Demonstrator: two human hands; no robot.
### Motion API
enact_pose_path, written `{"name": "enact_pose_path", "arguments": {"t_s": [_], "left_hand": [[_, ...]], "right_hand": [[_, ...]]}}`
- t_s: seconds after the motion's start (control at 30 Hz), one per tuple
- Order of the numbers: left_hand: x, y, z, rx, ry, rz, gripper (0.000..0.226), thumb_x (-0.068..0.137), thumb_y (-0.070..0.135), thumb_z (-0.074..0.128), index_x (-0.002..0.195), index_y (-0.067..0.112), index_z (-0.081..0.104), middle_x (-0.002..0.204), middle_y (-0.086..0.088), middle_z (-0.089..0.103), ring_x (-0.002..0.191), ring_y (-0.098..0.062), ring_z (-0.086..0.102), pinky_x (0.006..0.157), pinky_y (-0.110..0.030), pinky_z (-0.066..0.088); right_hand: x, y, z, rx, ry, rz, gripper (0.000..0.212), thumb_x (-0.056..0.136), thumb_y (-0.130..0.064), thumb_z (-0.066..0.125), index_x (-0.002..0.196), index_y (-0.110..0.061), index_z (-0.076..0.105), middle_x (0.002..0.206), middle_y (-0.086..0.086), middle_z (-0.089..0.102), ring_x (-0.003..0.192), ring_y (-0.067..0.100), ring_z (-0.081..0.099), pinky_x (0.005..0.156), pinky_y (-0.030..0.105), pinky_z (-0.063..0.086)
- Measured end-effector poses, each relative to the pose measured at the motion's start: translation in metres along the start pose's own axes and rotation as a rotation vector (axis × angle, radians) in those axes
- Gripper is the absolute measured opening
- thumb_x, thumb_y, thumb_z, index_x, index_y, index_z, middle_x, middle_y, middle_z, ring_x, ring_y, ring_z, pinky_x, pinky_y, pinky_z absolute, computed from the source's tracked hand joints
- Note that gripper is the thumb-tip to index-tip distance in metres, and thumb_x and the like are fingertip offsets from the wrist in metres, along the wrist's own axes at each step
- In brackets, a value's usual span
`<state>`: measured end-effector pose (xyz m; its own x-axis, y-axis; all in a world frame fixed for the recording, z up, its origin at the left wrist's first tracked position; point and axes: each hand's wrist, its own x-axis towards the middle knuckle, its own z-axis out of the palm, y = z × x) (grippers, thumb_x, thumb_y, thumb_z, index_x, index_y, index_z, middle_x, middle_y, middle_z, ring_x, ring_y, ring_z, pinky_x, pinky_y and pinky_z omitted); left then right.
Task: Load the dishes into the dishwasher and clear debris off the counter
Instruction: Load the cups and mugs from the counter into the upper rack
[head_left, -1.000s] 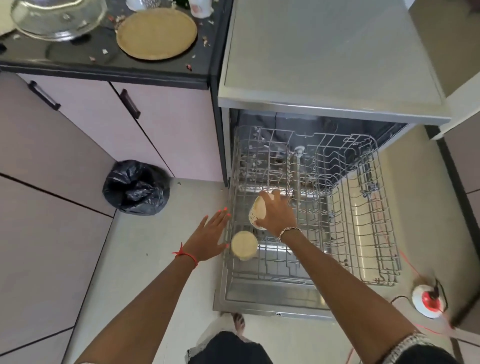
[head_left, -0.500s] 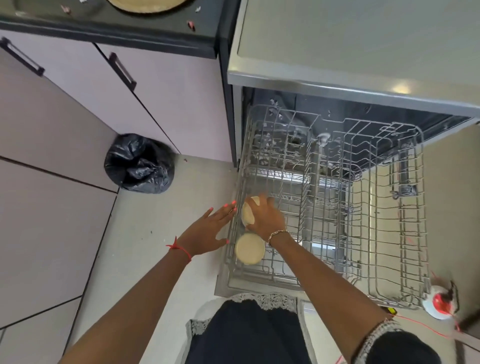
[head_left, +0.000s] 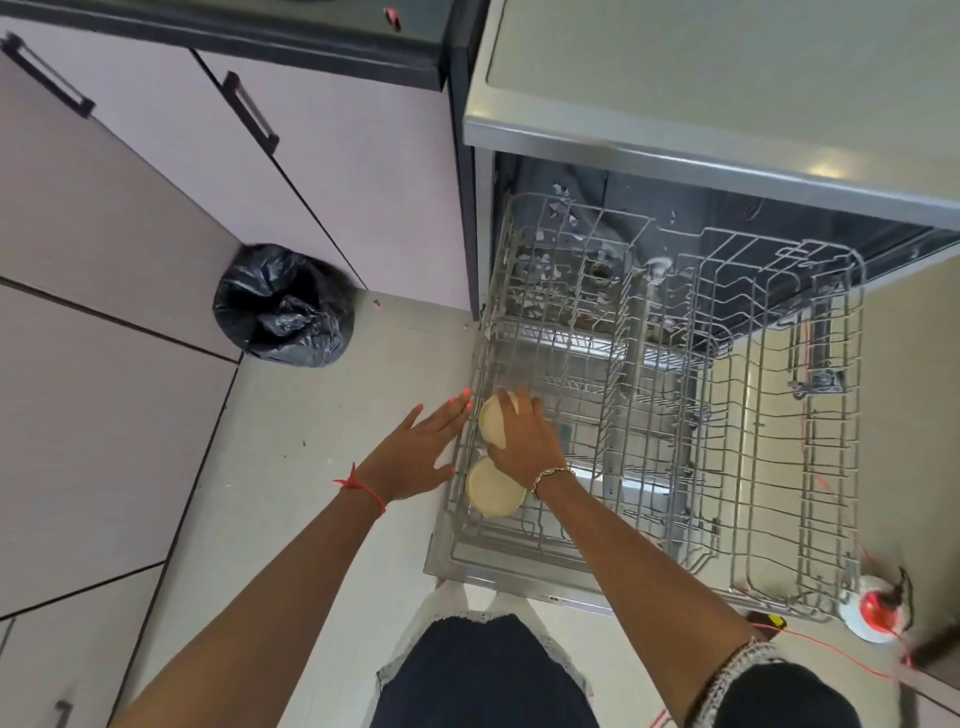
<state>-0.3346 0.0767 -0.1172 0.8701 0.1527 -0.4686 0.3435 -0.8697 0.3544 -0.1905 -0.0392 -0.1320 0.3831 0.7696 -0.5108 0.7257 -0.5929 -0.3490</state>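
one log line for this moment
step: loading rack | right hand: grips bowl in rack | left hand: open beside rack | nearer bowl: already racked

A crumpled black bin bag (head_left: 283, 306) sat on my floor (head_left: 322, 467), right by the pale pink cabinets (head_left: 156, 208) with dark handles (head_left: 252, 114). Off to my right lay a red-and-white round gadget (head_left: 875, 616) trailing a thin red cord (head_left: 831, 649).
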Motion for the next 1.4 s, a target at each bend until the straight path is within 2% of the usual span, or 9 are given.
{"name": "enact_pose_path", "arguments": {"t_s": [0.17,0.37,0.63,0.83,0.9,1.03,1.13,1.27,1.4], "left_hand": [[-0.002,0.007,-0.005,0.048,-0.021,-0.048,0.084,0.095,0.032,0.047,0.138,0.017,-0.023,0.144,0.008,-0.031,0.132,-0.008,-0.025,0.116,-0.038,-0.003],[-0.008,0.016,-0.003,0.082,-0.01,-0.097,0.074,0.098,0.028,0.042,0.148,0.015,-0.011,0.144,0.007,-0.029,0.144,-0.013,-0.01,0.117,-0.04,0.001],[-0.024,0.017,0.004,0.083,0.013,-0.157,0.069,0.099,0.03,0.037,0.149,0.014,-0.008,0.153,0.002,-0.02,0.145,-0.015,-0.01,0.117,-0.039,-0.002],[-0.056,0.013,-0.025,0.001,0.222,-0.253,0.065,0.095,0.037,0.045,0.149,0.011,0.017,0.157,-0.003,0.013,0.145,-0.015,0.012,0.117,-0.032,0.004],[-0.068,0.007,-0.042,0.02,0.315,-0.283,0.065,0.094,0.039,0.047,0.147,0.011,0.021,0.156,-0.004,0.018,0.144,-0.016,0.015,0.117,-0.033,0.004],[-0.102,-0.02,-0.09,0.044,0.447,-0.39,0.067,0.094,0.043,0.045,0.148,0.01,0.02,0.157,-0.003,0.013,0.145,-0.018,0.008,0.117,-0.037,0.0],[-0.127,-0.053,-0.128,0.047,0.557,-0.426,0.07,0.093,0.045,0.044,0.148,0.011,0.02,0.157,-0.004,0.012,0.146,-0.019,0.005,0.117,-0.039,0.001],[-0.167,-0.111,-0.176,0.08,0.606,-0.51,0.07,0.094,0.044,0.045,0.149,0.014,0.013,0.158,-0.002,0.006,0.146,-0.018,0.001,0.116,-0.038,0.0],[-0.214,-0.178,-0.215,0.105,0.623,-0.568,0.07,0.094,0.042,0.045,0.149,0.013,0.013,0.158,-0.002,0.005,0.146,-0.019,0.001,0.116,-0.039,0.001]], "right_hand": [[-0.003,-0.001,-0.005,0.085,-0.006,0.055,0.079,0.085,-0.031,0.062,0.144,-0.007,0.016,0.147,0.008,0.021,0.132,0.029,0.025,0.095,0.042,0.044],[-0.003,-0.007,-0.005,0.084,0.005,0.138,0.078,0.086,-0.032,0.061,0.144,-0.005,0.017,0.144,0.013,0.021,0.133,0.031,0.025,0.097,0.041,0.044],[-0.008,-0.006,-0.011,0.095,-0.003,0.163,0.075,0.091,-0.038,0.052,0.147,-0.009,0.012,0.149,0.012,0.019,0.137,0.034,0.019,0.101,0.047,0.039],[-0.02,-0.028,-0.046,-0.104,0.176,-0.025,0.054,0.096,-0.034,0.041,0.138,-0.003,0.028,0.138,0.015,0.034,0.126,0.029,0.037,0.101,0.038,0.041],[-0.019,-0.043,-0.065,-0.121,0.192,-0.075,0.051,0.096,-0.033,0.041,0.136,-0.002,0.031,0.137,0.015,0.035,0.126,0.029,0.038,0.1,0.037,0.042],[-0.016,-0.091,-0.109,-0.165,0.237,-0.15,0.042,0.096,-0.03,0.041,0.128,-0.002,0.039,0.133,0.013,0.04,0.123,0.027,0.04,0.095,0.036,0.043],[-0.01,-0.131,-0.137,-0.242,0.259,-0.212,0.044,0.097,-0.029,0.038,0.131,-0.001,0.037,0.136,0.014,0.038,0.125,0.028,0.039,0.099,0.036,0.041],[0.01,-0.197,-0.172,-0.301,0.331,-0.24,0.044,0.098,-0.031,0.037,0.131,-0.001,0.038,0.134,0.014,0.041,0.121,0.028,0.043,0.097,0.036,0.041],[0.035,-0.27,-0.192,-0.217,0.401,-0.231,0.04,0.095,-0.03,0.042,0.124,-0.002,0.045,0.128,0.014,0.047,0.115,0.03,0.047,0.095,0.037,0.04]]}}
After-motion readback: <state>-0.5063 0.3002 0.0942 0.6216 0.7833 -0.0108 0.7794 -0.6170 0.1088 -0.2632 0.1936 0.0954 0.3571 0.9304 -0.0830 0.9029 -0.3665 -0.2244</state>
